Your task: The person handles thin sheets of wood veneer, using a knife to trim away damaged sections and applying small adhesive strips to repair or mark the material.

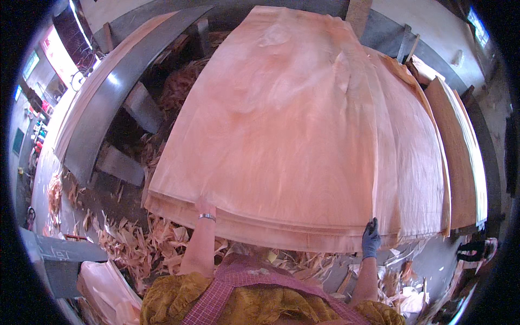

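Note:
A large, thin, pinkish wood veneer sheet (271,146) lies on top of a stack of similar sheets (238,230) in front of me. My left hand (205,206), bare with a band at the wrist, is at the near edge, left of the middle. Its fingers are blurred against the pale wood, so their pose is unclear. At the right part of that edge, my right hand (371,241) wears a dark blue glove and grips the top sheet's near right corner, fingers closed. The sheet's surface is wavy, with a raised fold toward its far right.
More veneer (414,162) overlaps on the right, beside a browner stack (457,157). Left stands a long grey metal beam (103,114) with blocky supports (143,108). Torn veneer scraps (141,244) litter the floor; a grey post (70,254) stands at lower left.

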Demonstrator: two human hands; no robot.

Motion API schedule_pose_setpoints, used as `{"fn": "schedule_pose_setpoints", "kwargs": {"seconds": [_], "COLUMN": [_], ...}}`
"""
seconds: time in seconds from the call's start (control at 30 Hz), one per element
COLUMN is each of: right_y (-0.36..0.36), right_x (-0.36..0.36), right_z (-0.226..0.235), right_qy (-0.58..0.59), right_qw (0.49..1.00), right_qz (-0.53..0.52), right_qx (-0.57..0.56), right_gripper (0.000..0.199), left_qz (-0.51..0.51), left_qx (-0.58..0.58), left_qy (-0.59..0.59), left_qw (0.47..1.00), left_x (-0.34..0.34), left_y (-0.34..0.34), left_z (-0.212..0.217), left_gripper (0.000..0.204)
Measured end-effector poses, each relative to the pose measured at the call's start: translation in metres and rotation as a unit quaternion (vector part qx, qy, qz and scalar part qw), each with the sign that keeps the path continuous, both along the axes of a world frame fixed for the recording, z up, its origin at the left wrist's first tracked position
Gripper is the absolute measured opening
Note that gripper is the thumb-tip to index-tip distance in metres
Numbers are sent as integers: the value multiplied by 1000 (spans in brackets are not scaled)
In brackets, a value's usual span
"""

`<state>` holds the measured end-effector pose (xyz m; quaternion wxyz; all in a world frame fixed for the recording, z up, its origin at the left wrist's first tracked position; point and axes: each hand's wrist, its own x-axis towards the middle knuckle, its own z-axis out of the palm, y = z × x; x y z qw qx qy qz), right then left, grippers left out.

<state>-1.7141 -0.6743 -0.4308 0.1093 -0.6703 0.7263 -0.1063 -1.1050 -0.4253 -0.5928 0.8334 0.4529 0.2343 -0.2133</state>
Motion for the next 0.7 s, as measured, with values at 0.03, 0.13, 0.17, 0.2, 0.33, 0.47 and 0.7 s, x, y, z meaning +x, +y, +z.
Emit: {"fn": "schedule_pose_setpoints", "kwargs": {"seconds": [0.03,0.13,0.17,0.2,0.33,0.47,0.7], "right_y": [2,9,11,10,14,2,24], "right_x": [-5,-21,-21,-19,-37,-74,-42], "right_z": [-8,-35,-41,-45,-87,-137,-126], "right_qy": [-16,-46,-46,-43,-85,26,-28], "right_qw": [1000,999,998,998,988,973,992], "right_qz": [13,30,33,39,119,184,126], "right_qx": [-17,-2,4,16,-57,-135,10], "right_gripper": [45,47,48,48,51,51,55], "left_qz": [11,-57,-75,-90,-88,-35,-44], "left_qx": [-24,58,76,99,225,447,492], "left_qy": [11,-47,-53,-58,-57,-75,-47], "left_qw": [1000,996,993,989,969,891,868], "left_x": [-6,-10,-5,-2,-3,-7,8], "left_y": [-3,6,16,24,50,54,59], "left_z": [5,16,14,10,19,41,44], "left_gripper": [31,31,31,30,32,37,47]}}
